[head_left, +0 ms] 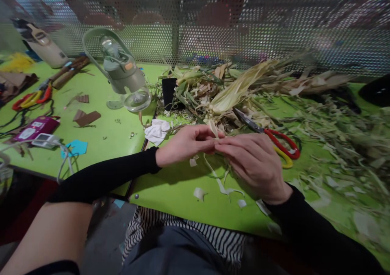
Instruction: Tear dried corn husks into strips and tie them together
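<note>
Grey clothing, left hand and right hand pinching a pale strip, scissors (red-and-yellow handles) beside, husk pile beyond.

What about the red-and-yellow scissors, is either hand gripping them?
No, the left hand and right hand pinch a pale strip; the scissors lie beside them.

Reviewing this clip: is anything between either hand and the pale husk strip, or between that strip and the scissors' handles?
Nothing visible separates the left hand or right hand from the pale husk strip; fingertips of both meet at it. Toward the handles of the scissors, the right hand itself stands between.
</note>
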A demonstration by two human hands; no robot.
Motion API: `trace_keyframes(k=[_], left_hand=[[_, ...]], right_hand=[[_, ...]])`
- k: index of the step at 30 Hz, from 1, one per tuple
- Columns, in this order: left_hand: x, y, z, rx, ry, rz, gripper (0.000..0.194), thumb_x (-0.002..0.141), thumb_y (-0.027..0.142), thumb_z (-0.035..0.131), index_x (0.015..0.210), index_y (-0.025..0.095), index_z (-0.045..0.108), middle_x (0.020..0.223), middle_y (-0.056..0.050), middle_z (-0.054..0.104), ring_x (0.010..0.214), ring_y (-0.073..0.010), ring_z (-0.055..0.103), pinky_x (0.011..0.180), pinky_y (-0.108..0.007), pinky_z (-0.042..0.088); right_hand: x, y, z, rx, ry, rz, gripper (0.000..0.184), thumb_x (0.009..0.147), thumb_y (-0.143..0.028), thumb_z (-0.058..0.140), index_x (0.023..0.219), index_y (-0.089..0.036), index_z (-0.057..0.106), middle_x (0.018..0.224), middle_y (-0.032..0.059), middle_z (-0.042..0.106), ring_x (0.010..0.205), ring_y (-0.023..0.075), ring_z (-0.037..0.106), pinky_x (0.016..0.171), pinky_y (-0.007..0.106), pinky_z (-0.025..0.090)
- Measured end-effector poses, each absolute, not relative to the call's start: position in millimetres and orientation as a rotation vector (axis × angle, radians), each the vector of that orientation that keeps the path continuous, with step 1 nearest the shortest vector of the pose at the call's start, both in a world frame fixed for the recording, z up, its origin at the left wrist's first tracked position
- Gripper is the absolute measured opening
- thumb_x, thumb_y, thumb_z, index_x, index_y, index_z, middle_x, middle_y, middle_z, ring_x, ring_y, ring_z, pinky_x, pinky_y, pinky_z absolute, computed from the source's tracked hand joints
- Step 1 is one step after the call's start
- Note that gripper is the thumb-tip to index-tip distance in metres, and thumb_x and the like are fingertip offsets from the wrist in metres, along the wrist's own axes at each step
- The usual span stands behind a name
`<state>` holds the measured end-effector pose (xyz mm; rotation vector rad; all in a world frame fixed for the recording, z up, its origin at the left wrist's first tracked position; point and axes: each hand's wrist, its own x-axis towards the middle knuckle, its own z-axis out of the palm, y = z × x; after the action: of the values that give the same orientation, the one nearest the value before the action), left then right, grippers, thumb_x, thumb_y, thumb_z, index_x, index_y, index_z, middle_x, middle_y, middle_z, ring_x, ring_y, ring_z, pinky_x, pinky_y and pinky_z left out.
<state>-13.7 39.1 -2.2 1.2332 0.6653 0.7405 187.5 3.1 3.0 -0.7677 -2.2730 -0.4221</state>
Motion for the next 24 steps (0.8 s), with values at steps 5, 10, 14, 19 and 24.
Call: trace_keyframes(k=[5,10,14,19,24], left_hand=[[-13.6,35.0,2.3,1.268,0.709,0.738,0.007,0.086,0.016,0.066,0.09,0.011,0.065,0.081,-0.001,0.069,0.074,-0.0073,0.062,0.075,-0.022,0.049],[-11.5,31.8,-1.2,1.216,0.692,0.753,0.023,0.079,0.025,0.077,0.092,0.011,0.063,0.083,-0.002,0.07,0.074,-0.0081,0.064,0.075,-0.023,0.05],[-11.3,33.1,-2.9,1.128,0.664,0.783,0.024,0.08,0.028,0.077,0.089,0.012,0.061,0.082,-0.002,0.071,0.078,-0.0093,0.067,0.08,-0.025,0.053],[-9.8,34.0,-1.5,1.06,0.664,0.822,0.019,0.08,0.022,0.076,0.086,0.013,0.06,0.08,0.0,0.069,0.074,-0.0082,0.066,0.077,-0.024,0.053],[-9.6,34.9,-0.5,1.085,0.701,0.85,0.02,0.079,0.022,0.075,0.085,0.014,0.059,0.075,0.002,0.065,0.071,-0.0076,0.064,0.074,-0.023,0.051]], right_hand=[[179.4,2.2,-0.6,-1.006,-2.103,-0.01,0.008,0.095,-0.022,0.063,0.1,-0.027,0.067,0.09,0.0035,0.076,0.08,0.021,0.07,0.069,0.036,0.055],[176.1,2.4,-2.7,-1.132,-1.959,0.21,0.001,0.094,-0.025,0.065,0.094,-0.024,0.066,0.085,0.0023,0.073,0.071,0.0175,0.067,0.062,0.032,0.053],[178.1,3.8,-2.0,-1.189,-1.855,0.398,0.009,0.096,-0.031,0.062,0.099,-0.023,0.066,0.09,0.003,0.073,0.071,0.0163,0.066,0.06,0.03,0.052],[186.9,8.1,1.8,-1.27,-1.878,0.288,0.021,0.1,-0.037,0.054,0.108,-0.023,0.067,0.104,0.0075,0.073,0.093,0.0217,0.068,0.076,0.036,0.054],[192.1,12.6,1.8,-1.226,-2.04,0.209,0.016,0.097,-0.037,0.058,0.097,-0.024,0.068,0.09,0.0044,0.073,0.082,0.0217,0.068,0.07,0.036,0.053]])
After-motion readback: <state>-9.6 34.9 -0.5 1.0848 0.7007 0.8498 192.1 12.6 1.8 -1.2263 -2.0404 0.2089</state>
